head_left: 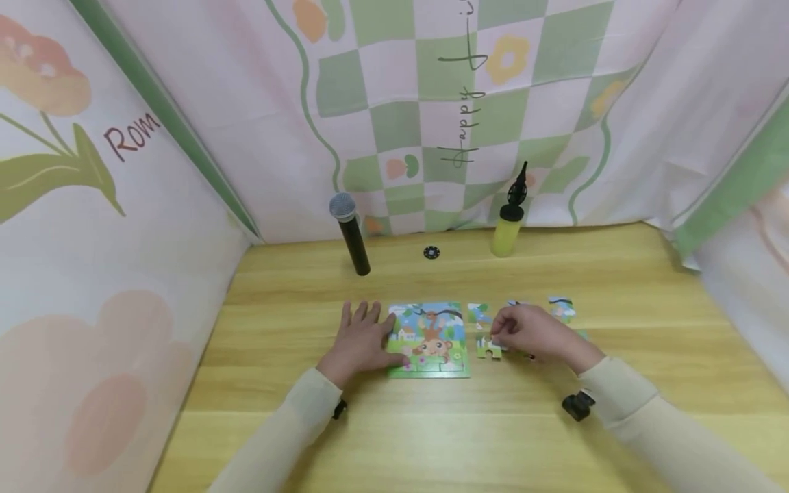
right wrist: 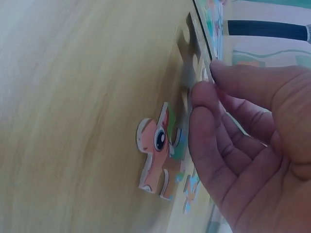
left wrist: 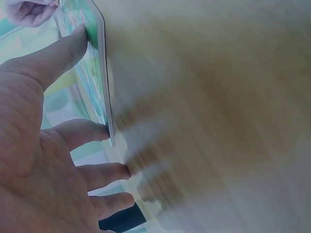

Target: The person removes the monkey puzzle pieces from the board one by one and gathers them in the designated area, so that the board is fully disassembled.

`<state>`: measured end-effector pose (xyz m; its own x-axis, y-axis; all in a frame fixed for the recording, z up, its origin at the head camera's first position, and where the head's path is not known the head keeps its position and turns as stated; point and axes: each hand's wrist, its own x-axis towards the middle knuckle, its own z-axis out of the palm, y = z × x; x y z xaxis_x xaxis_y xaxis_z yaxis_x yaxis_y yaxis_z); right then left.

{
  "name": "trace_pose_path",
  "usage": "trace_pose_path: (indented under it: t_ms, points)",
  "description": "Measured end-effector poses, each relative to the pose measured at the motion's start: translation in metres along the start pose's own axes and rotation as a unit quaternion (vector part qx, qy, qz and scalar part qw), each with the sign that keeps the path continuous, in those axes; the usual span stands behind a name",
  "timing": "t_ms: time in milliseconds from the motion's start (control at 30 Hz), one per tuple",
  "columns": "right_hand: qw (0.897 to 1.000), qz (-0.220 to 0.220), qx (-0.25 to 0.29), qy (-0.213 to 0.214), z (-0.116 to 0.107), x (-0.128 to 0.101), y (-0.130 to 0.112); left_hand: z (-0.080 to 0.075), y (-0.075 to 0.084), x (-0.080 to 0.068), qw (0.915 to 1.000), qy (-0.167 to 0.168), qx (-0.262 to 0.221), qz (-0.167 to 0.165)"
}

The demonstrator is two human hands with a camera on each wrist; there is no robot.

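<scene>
A colourful puzzle board (head_left: 429, 340) with a monkey picture lies flat on the wooden table (head_left: 431, 424). My left hand (head_left: 374, 330) rests open beside its left edge, fingers straight. In the left wrist view its thumb (left wrist: 68, 46) and a fingertip touch the board's edge (left wrist: 100, 73). My right hand (head_left: 499, 337) is just right of the board, with curled fingers pinching a green puzzle piece (head_left: 490, 348). In the right wrist view the fingertips (right wrist: 204, 92) touch that piece (right wrist: 187, 63). A loose piece with a cartoon eye (right wrist: 156, 155) lies beside it under the palm.
More loose pieces (head_left: 478, 313) (head_left: 562, 308) lie behind my right hand. At the back stand a black microphone (head_left: 353, 236) and a yellow bottle with a black top (head_left: 509, 226), with a small black disc (head_left: 431, 253) between them. Patterned cloth walls enclose the table on three sides.
</scene>
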<state>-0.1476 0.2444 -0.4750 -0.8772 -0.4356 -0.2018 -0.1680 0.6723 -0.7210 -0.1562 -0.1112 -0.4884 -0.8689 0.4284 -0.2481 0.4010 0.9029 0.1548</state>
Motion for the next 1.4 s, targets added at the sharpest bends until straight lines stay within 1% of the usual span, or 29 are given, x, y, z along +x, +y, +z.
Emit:
trace_pose_path:
  t_ms: [200, 333, 400, 467, 567, 600, 667, 700, 767, 867, 967, 1133, 1400]
  points:
    - [1.0, -0.013, -0.02, 0.018, -0.003, -0.002, -0.002, 0.0, -0.001, -0.001, 1.0, 0.0, 0.006, 0.004]
    - [1.0, -0.013, -0.012, 0.017, -0.004, -0.002, -0.005, -0.001, -0.001, -0.004, 1.0, 0.0, 0.004, 0.007]
    - [1.0, -0.016, -0.003, 0.013, -0.003, -0.002, -0.007, -0.002, 0.001, -0.004, 0.9999, 0.006, -0.004, 0.013]
    - [1.0, -0.029, 0.0, 0.009, -0.002, -0.002, -0.01, -0.004, 0.004, -0.002, 0.9994, 0.016, -0.011, 0.028]
    - [0.999, -0.046, -0.009, 0.005, 0.002, 0.001, -0.016, -0.009, 0.013, 0.004, 0.9974, 0.032, -0.016, 0.063]
    - [0.998, -0.055, -0.018, 0.004, 0.004, 0.002, -0.018, -0.011, 0.016, 0.006, 0.9965, 0.032, -0.015, 0.076]
    - [0.997, -0.075, -0.032, 0.0, 0.01, 0.005, -0.024, -0.013, 0.023, 0.01, 0.9947, 0.027, -0.013, 0.098]
    - [0.995, -0.086, -0.04, -0.003, 0.013, 0.007, -0.027, -0.013, 0.026, 0.012, 0.9941, 0.019, -0.009, 0.106]
    - [0.992, -0.112, -0.052, -0.011, 0.021, 0.012, -0.033, -0.012, 0.031, 0.016, 0.9936, 0.002, 0.003, 0.113]
    - [0.988, -0.139, -0.061, -0.028, 0.031, 0.018, -0.043, -0.009, 0.037, 0.019, 0.994, -0.025, 0.016, 0.105]
    - [0.985, -0.15, -0.076, -0.04, 0.038, 0.022, -0.049, -0.007, 0.04, 0.021, 0.9948, -0.039, 0.025, 0.09]
    - [0.982, -0.153, -0.096, -0.047, 0.044, 0.026, -0.051, -0.008, 0.042, 0.023, 0.9947, -0.044, 0.026, 0.089]
    - [0.985, -0.142, -0.097, -0.024, 0.049, 0.029, -0.05, -0.008, 0.04, 0.024, 0.9955, -0.048, 0.026, 0.078]
